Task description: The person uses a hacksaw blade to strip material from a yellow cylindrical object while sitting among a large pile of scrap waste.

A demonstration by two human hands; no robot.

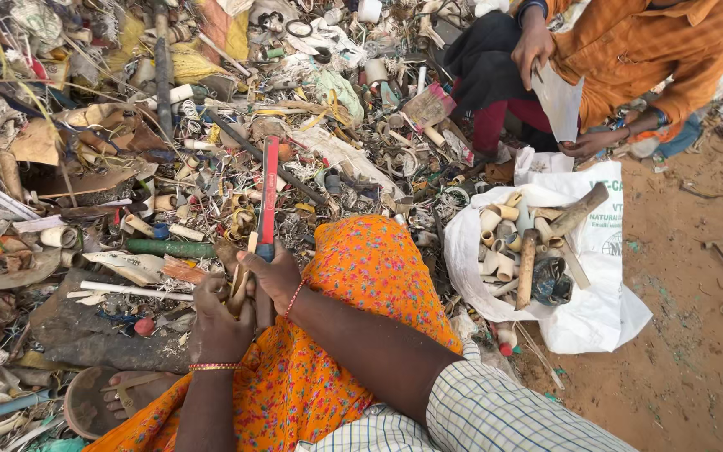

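Observation:
My right hand (pixel 273 280) grips the handle of a long knife (pixel 267 197) with a red and blue blade that points away from me over the scrap. My left hand (pixel 219 322) is closed around a short tan pipe piece (pixel 237 289), held right beside the knife handle. Both hands rest above my knee, which is covered in orange patterned cloth (pixel 361 268). A thin bangle sits on each wrist.
A wide heap of plastic scrap, pipe offcuts and wires (pixel 169 125) lies ahead and to the left. A white sack (pixel 579 310) with sorted pipe pieces sits on the dirt at right. Another person in an orange shirt (pixel 646 50) crouches at top right. My sandalled foot (pixel 106 402) is lower left.

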